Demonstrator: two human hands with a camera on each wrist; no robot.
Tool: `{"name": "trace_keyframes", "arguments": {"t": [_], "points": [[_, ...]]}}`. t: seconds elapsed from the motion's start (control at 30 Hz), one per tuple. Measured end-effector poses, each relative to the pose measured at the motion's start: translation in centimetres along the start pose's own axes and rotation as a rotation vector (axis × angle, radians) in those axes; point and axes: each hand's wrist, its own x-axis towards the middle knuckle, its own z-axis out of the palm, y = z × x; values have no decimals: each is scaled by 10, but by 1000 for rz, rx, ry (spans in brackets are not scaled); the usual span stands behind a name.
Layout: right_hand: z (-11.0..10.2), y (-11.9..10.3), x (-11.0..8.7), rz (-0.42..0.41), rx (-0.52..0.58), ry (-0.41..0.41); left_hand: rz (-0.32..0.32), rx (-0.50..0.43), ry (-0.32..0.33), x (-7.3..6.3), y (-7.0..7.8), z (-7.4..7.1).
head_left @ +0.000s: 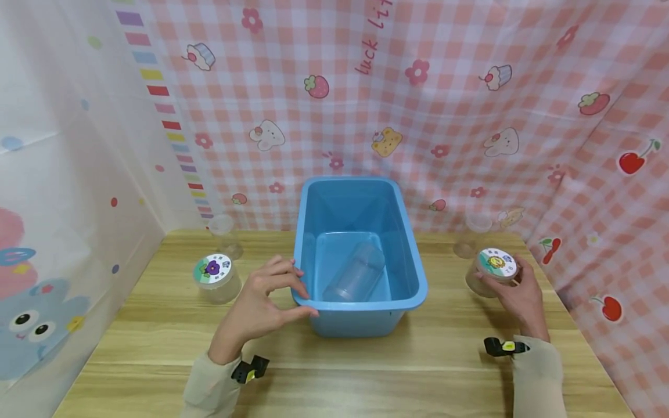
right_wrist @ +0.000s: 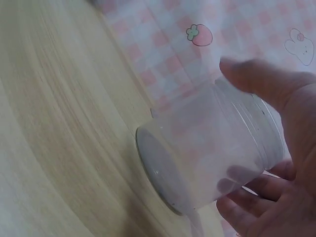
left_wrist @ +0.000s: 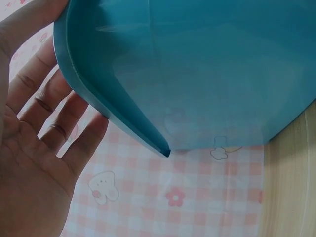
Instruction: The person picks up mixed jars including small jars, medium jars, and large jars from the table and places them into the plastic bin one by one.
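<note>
My left hand [head_left: 256, 305] grips the near left corner of a blue plastic bin [head_left: 355, 322], thumb outside and fingers over the rim. In the left wrist view, its fingers lie along the rim [left_wrist: 81, 89]. Inside the bin, a clear plastic container [head_left: 360, 273] lies on its side, slanted. At the right, my right hand [head_left: 525, 296] holds a clear plastic jar [right_wrist: 197, 143] near its top, thumb on one side and fingers on the other. A round label with a yellow flower [head_left: 496, 264] covers the jar's lid. The jar stands upright on the table.
Left of the bin stands another clear jar [head_left: 222, 290], its lid labelled with a purple flower. Tall clear containers stand behind, at the back left [head_left: 225, 235] and back right [head_left: 473, 235]. Patterned cloth [head_left: 444, 104] hangs behind and beside the wooden table [head_left: 334, 383].
</note>
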Motion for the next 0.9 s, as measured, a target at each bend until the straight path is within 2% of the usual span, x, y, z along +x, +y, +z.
{"name": "trace_keyframes", "arguments": {"t": [0.17, 0.9], "points": [[1, -1, 0, 36, 22, 31, -5, -2, -4, 0, 0, 0], [0, -8, -3, 47, 26, 60, -8, -1, -8, -1, 0, 0]]}}
